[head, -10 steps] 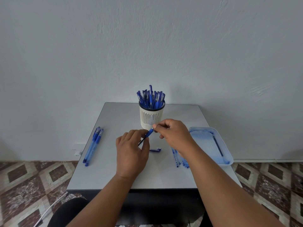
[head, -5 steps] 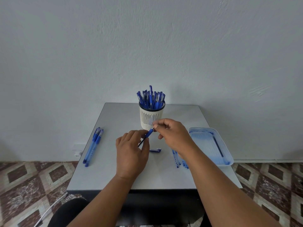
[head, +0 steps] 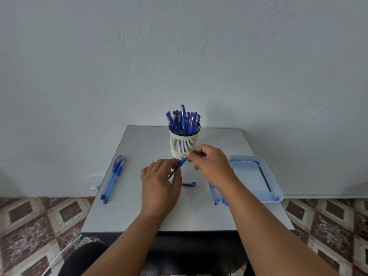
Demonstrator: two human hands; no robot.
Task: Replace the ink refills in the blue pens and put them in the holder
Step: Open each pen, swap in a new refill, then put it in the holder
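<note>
Both hands meet over the middle of the grey table (head: 139, 212), just in front of the holder (head: 184, 143). The left hand (head: 159, 188) is curled, its thumb and fingers closed on the lower part of a pen (head: 180, 163); a thin dark length, apparently the refill, shows between the fingers below the blue grip section. The right hand (head: 211, 166) is closed in a pinch on the upper tip of the same pen, with the remaining fingers folded. The pen is tilted, its upper end pointing toward the base of the holder and lying just beside it. The holder is a white slotted cup with a dark rim, standing upright at the back centre of the table and packed with blue pens (head: 184, 120). A blue pen cap (head: 188, 183) lies flat on the table, near the left thumb and between the two hands. Two capped blue pens (head: 113, 179) lie side by side near the left edge of the table, well apart from the hands. Several loose refills (head: 213, 193) lie beside the right wrist, partly hidden by the forearm. A clear blue tray (head: 275, 182) sits at the right edge of the table and holds one dark refill (head: 264, 179).
</note>
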